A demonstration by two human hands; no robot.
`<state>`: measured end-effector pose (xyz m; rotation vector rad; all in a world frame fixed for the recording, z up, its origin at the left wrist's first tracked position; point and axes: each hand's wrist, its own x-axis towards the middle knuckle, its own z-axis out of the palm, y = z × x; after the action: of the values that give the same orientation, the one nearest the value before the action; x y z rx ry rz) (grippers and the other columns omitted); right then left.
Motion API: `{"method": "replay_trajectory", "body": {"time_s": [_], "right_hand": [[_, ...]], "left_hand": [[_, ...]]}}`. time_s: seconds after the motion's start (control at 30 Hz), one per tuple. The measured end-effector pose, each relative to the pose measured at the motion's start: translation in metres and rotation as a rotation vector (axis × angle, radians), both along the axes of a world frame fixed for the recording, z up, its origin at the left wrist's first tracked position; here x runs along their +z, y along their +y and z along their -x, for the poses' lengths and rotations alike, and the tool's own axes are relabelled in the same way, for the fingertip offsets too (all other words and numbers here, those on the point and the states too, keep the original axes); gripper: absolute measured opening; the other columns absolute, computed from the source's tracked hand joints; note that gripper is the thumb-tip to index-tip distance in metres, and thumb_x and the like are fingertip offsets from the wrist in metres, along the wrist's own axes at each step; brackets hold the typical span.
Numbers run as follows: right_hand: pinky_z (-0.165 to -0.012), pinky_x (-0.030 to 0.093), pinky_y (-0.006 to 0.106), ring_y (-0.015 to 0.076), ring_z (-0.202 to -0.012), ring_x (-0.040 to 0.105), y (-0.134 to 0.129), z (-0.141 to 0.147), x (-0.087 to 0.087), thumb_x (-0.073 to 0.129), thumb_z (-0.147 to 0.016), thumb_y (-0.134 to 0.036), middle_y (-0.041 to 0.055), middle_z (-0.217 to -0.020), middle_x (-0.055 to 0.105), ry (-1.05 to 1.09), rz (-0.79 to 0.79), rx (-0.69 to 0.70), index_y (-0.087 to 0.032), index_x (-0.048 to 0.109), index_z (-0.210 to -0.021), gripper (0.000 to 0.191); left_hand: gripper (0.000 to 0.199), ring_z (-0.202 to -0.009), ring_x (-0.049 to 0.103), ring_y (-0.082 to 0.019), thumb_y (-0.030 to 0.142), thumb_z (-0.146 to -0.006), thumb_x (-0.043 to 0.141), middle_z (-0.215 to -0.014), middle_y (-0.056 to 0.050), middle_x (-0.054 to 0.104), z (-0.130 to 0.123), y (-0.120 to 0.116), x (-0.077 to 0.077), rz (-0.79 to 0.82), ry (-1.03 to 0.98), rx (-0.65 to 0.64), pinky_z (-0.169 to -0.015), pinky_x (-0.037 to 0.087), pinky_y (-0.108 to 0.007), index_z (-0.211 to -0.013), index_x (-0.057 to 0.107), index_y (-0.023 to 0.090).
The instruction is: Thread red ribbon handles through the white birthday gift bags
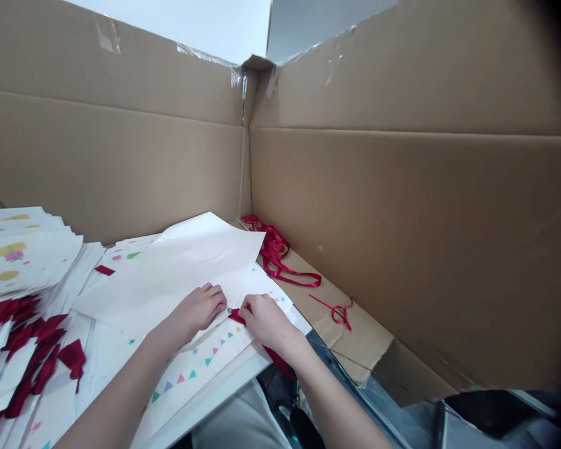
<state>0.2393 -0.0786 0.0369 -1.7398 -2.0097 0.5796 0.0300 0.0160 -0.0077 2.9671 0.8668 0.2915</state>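
Note:
My left hand (204,307) is closed with curled fingers on the lower right part of a plain white sheet (201,259), and its thumb is hidden. Beside its fingertips is a small ring-like eyelet (230,310) with red ribbon (236,316) at it. My right hand (264,318) pinches that ribbon just right of the eyelet; its tail hangs below my right wrist over the table edge. Under the white sheet lie printed sheets (215,349) with coloured bunting triangles and stars.
At the left are stacked printed sheets (32,255) and dark red ribbon pieces (37,340). Loose red ribbon (280,252) and a thin red cord (340,313) lie on cardboard at the right. Tall cardboard walls (378,218) meet in a corner ahead.

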Motion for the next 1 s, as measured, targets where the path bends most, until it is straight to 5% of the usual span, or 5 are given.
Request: {"method": "replay_trajectory", "body": {"time_s": [0.3,0.5,0.83,1.0], "right_hand": [[-0.077,0.040,0.029,0.0249,-0.098,0.066,0.002,0.009,0.000,0.053,-0.094,-0.021,0.0145,-0.104,0.073,0.042,0.037,-0.006,-0.016,0.070,-0.104,0.020],[-0.080,0.040,0.031,0.0262,-0.103,0.063,0.005,0.008,0.000,0.052,-0.088,-0.015,0.0137,-0.108,0.069,0.029,-0.012,-0.025,-0.018,0.063,-0.108,0.023],[-0.069,0.040,0.028,0.0226,-0.088,0.063,0.021,0.018,0.007,0.055,-0.085,-0.030,0.0104,-0.104,0.067,0.143,0.088,0.025,-0.021,0.063,-0.107,0.025],[-0.073,0.039,0.028,0.0212,-0.090,0.060,0.008,-0.022,0.016,0.056,-0.085,-0.030,0.0081,-0.104,0.067,0.055,0.089,0.042,-0.022,0.063,-0.111,0.028]], "left_hand": [[0.037,-0.104,0.059,-0.021,0.037,-0.105,0.033,-0.107,-0.005,0.067,0.004,-0.030,0.033,0.252,-0.202,0.150,-0.091,0.048,-0.035,-0.097,0.066,0.023],[0.040,-0.143,0.042,-0.028,0.046,-0.101,0.044,-0.151,-0.001,0.052,0.022,-0.022,0.019,0.266,-0.160,0.271,-0.120,0.037,-0.046,-0.132,0.063,0.031],[0.047,-0.142,0.046,-0.029,0.056,-0.098,0.046,-0.152,-0.003,0.052,0.024,-0.022,0.020,0.293,-0.176,0.263,-0.118,0.042,-0.046,-0.134,0.064,0.031],[0.047,-0.143,0.045,-0.028,0.058,-0.098,0.047,-0.155,-0.002,0.049,0.031,-0.018,0.018,0.306,-0.165,0.264,-0.118,0.041,-0.046,-0.134,0.064,0.033]]}}
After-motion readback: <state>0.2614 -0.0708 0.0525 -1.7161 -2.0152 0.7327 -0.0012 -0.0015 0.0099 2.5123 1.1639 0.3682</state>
